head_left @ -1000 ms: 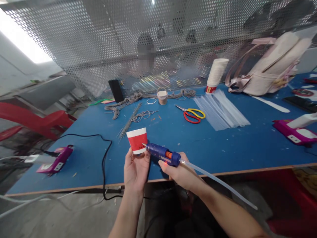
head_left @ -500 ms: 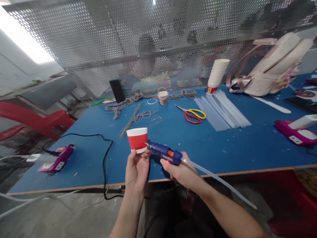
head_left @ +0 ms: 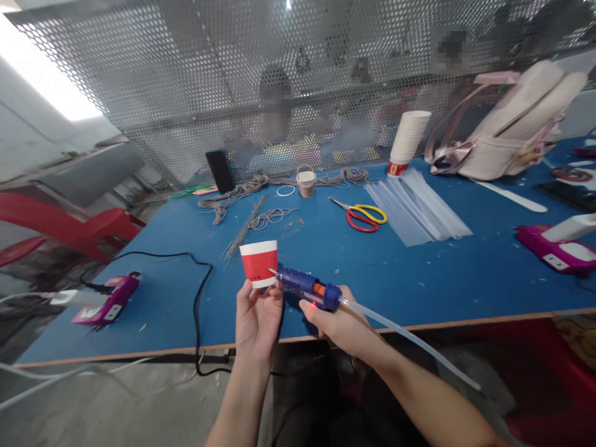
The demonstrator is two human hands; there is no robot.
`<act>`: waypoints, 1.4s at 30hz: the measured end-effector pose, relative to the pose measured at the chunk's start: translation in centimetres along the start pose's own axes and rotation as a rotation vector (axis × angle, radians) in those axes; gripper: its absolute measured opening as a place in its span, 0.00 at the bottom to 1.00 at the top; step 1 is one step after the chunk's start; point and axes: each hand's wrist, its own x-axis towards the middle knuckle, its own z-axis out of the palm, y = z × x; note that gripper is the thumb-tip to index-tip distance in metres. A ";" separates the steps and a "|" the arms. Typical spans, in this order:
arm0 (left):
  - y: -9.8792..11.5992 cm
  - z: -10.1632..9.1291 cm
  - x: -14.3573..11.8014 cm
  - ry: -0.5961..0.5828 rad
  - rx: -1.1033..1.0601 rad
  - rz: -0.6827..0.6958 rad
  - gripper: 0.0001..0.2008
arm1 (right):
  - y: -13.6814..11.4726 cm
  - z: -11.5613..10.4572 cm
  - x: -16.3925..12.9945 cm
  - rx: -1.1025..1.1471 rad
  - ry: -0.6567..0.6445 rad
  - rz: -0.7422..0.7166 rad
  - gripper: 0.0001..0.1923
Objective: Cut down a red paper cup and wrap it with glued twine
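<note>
The left hand is gripping a red-and-white paper cup near its base, holding it over the blue table's near side. The right hand is grasping a blue glue gun — its nozzle is pointing at the cup's red band, contact unclear. Beyond, scissors are lying beside translucent strips.

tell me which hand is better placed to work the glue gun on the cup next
Probably the right hand: it grips the glue gun, whose tip points at the cup. The left hand is busy supporting that cup.
</note>
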 end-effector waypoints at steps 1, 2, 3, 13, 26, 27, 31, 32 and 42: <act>0.1 0.1 -0.1 0.005 0.000 -0.012 0.15 | 0.0 -0.2 0.1 -0.007 -0.013 0.022 0.15; 0.1 0.1 -0.1 0.010 -0.001 -0.030 0.15 | 0.0 -0.3 0.3 -0.015 -0.029 0.047 0.16; 0.2 0.2 -0.2 0.015 -0.003 -0.050 0.16 | 0.1 -0.5 0.4 -0.024 -0.043 0.068 0.17; -0.1 0.3 0.2 0.025 -0.050 -0.070 0.16 | -0.5 -0.5 0.0 -0.017 -0.037 -0.020 0.18; -0.2 0.6 0.2 0.022 -0.069 -0.082 0.17 | -0.5 -0.8 0.2 -0.035 -0.061 0.048 0.20; -0.3 0.6 0.3 0.019 -0.077 -0.067 0.18 | -0.7 -0.8 0.1 -0.040 -0.065 0.048 0.20; -0.2 0.2 0.4 0.010 -0.089 -0.040 0.19 | -1.1 -0.9 0.0 -0.068 -0.063 0.055 0.20; -0.2 0.1 0.4 0.010 -0.086 -0.040 0.19 | -1.1 -1.0 0.0 -0.073 -0.063 0.051 0.19; -0.3 0.2 0.5 -0.038 -0.061 -0.033 0.20 | -1.2 -1.2 -0.3 -0.123 -0.045 0.044 0.20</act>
